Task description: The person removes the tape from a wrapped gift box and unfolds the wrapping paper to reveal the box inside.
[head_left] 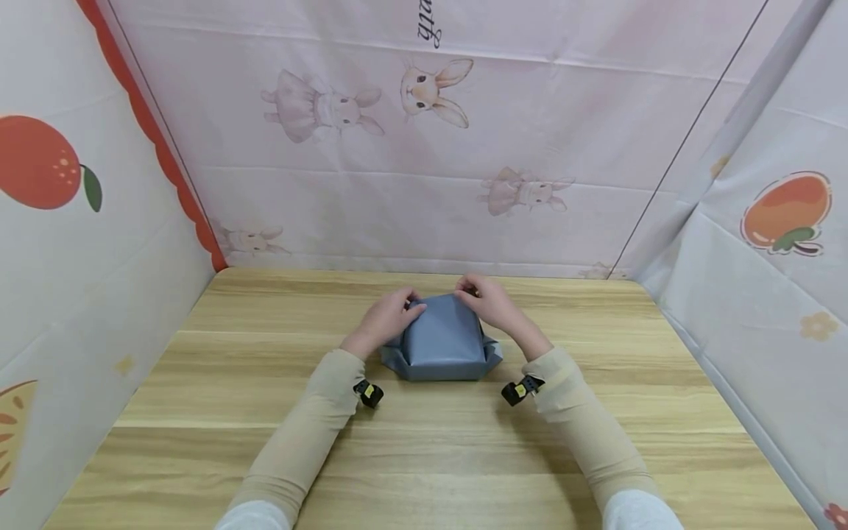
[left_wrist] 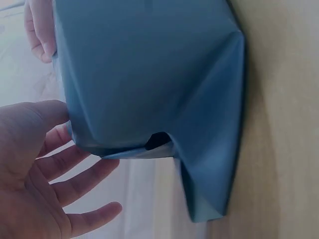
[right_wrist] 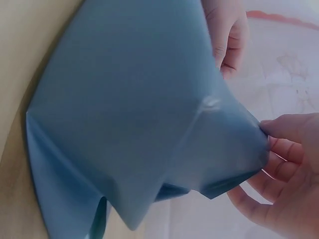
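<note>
A boxy package in blue-grey wrapping paper [head_left: 444, 335] stands on the table, its contents hidden. My left hand [head_left: 386, 322] pinches the paper at the far left corner. In the left wrist view the left thumb [left_wrist: 54, 112] lies on the paper's edge, with the other fingers spread behind it. At the far right corner, my right hand [head_left: 493, 303] pinches the paper between thumb and fingers. The right wrist view shows a loose part of the sheet [right_wrist: 224, 149] bulging out towards that hand. Unfastened paper flaps [head_left: 395, 361] stick out at both sides.
The wood-grain table [head_left: 424, 456] runs up to a pink cloth backdrop with rabbits [head_left: 424, 184]. White cloth walls with fruit prints [head_left: 762, 309] stand at left and right. A small black camera [head_left: 371, 394] is strapped to each wrist over beige sleeves.
</note>
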`<act>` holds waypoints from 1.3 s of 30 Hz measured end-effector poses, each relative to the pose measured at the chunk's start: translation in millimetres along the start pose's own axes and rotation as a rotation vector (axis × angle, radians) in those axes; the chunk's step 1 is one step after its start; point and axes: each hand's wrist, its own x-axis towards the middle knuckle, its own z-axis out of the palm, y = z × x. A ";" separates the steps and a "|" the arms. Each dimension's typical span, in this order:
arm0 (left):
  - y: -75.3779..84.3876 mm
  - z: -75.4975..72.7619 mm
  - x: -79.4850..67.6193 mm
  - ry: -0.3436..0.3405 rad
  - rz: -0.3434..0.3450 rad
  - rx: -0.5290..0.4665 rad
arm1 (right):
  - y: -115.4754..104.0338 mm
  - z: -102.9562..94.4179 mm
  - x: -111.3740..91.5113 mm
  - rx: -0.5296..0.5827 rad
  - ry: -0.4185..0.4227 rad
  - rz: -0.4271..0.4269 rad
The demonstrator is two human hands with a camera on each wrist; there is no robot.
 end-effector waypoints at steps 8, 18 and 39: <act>11.8 -14.2 -9.8 0.073 0.079 0.034 | -12.1 -12.6 -15.0 0.013 0.031 -0.073; 23.4 -26.8 -40.5 0.109 0.224 0.079 | -12.6 -24.1 -51.9 -0.020 0.042 -0.171; 30.9 -39.5 -111.7 -0.039 0.472 0.081 | 2.0 -41.5 -126.3 0.119 -0.276 -0.289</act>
